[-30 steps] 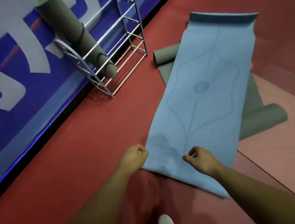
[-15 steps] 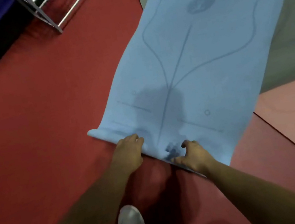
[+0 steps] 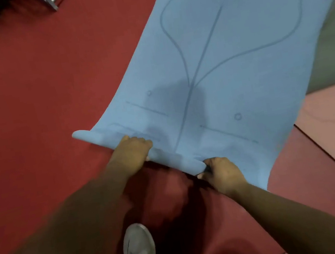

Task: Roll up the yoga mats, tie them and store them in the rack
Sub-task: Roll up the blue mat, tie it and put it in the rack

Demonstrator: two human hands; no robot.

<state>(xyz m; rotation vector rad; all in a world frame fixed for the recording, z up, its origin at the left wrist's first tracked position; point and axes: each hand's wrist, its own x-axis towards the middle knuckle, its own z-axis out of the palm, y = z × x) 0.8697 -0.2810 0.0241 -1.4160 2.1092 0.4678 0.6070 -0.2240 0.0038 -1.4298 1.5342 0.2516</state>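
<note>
Mat [image 3: 227,50] rolled further, left hand [image 3: 132,152], right hand [image 3: 223,173] gripping

**Near edge of the mat now curled into a roll**

A second ago the blue yoga mat [image 3: 228,61] lay flat right to its near edge. We now see that edge turned over into a slim roll, its left end [image 3: 88,135] jutting out past the mat's side.

Our left hand [image 3: 132,155] has moved from the corner onto the roll, fingers curled over it. Our right hand [image 3: 222,173] has gone from resting on the flat mat to pinching the roll's other end.

Our view has dropped closer to the floor: of the rack [image 3: 51,1] only a foot is left in sight, and our shoe [image 3: 138,244] has come further into view.
</note>
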